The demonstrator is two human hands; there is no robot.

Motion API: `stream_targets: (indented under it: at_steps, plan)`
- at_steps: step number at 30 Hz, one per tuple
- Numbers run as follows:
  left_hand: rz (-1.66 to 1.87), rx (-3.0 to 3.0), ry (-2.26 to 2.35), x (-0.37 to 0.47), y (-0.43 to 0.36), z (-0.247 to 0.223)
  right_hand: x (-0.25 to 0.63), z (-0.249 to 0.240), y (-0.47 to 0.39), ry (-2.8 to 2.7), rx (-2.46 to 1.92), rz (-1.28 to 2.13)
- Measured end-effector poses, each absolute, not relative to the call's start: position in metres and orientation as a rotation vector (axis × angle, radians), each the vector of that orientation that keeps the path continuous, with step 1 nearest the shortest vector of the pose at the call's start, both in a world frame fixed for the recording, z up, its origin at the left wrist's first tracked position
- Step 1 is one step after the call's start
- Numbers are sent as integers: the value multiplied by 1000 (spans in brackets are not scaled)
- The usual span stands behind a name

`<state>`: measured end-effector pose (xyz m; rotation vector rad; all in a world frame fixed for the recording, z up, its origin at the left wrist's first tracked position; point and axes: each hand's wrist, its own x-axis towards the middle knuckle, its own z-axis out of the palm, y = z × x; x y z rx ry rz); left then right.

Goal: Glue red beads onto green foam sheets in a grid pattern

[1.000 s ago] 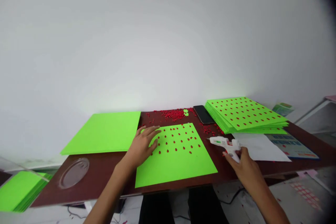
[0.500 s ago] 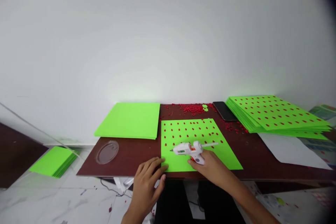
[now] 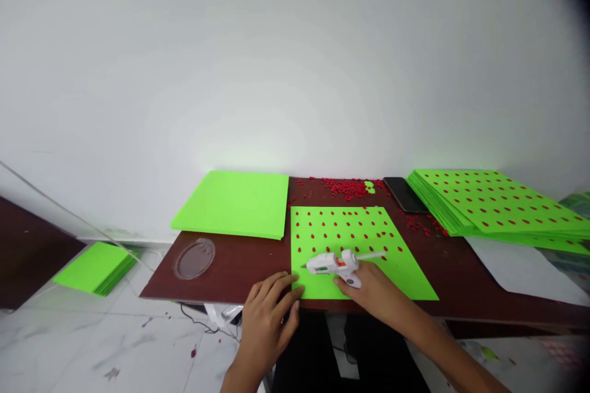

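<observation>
A green sheet (image 3: 405,270) with rows of small red pieces lies near the table's front edge. My right hand (image 3: 366,285) is wrapped round a white glue gun (image 3: 325,263), its nozzle pointing left, low over the sheet's left side. A translucent glue stick juts from the gun's rear. My left hand (image 3: 271,313) rests with fingers spread at the table's front edge, fingertips on the sheet's lower left corner; nothing is in it. Behind the sheet is a heap of red pieces (image 3: 350,188), with small green cutouts (image 3: 369,186) beside it.
Plain green sheets (image 3: 235,202) lie at the left, a clear round lid (image 3: 195,259) before them. A black phone (image 3: 405,194), a stack of dotted green sheets (image 3: 498,199) and a white sheet (image 3: 530,267) are at the right. More green sheets (image 3: 94,267) sit lower left.
The view has shifted, so the table things appear farther right. The glue gun's nozzle has moved slightly down and left relative to the sheet. My left hand still rests at the sheet's corner.
</observation>
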<state>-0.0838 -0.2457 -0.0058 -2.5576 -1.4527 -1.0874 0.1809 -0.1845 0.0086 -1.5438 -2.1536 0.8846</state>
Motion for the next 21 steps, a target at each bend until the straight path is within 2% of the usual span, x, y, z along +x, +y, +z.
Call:
stream_targets:
  at_steps: [12,21]
  plan:
    - [-1085,-2542,-1450,-82,-245,-2,181,1,-183,-2203,-1557,769]
    - [-1090,-2531,-1492,-79,-245,-2,182,13,-181,-2191,-1552,849]
